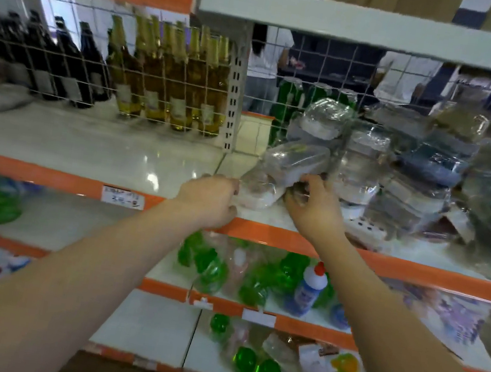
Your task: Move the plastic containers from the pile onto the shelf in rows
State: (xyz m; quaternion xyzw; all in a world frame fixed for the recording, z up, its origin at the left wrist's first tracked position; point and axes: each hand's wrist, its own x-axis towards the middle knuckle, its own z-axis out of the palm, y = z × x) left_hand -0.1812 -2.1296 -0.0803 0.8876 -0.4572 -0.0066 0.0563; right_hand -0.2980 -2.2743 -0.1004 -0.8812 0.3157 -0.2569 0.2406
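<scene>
Both bare forearms reach in: the left hand [209, 196] and right hand [314, 207] each grasp the clear film-wrapped plastic container [257, 192] at the white orange-edged shelf [91, 143], left of the pile [398, 177]. Pulling it risks toppling the wrapped container [296, 160] leaning above.
</scene>
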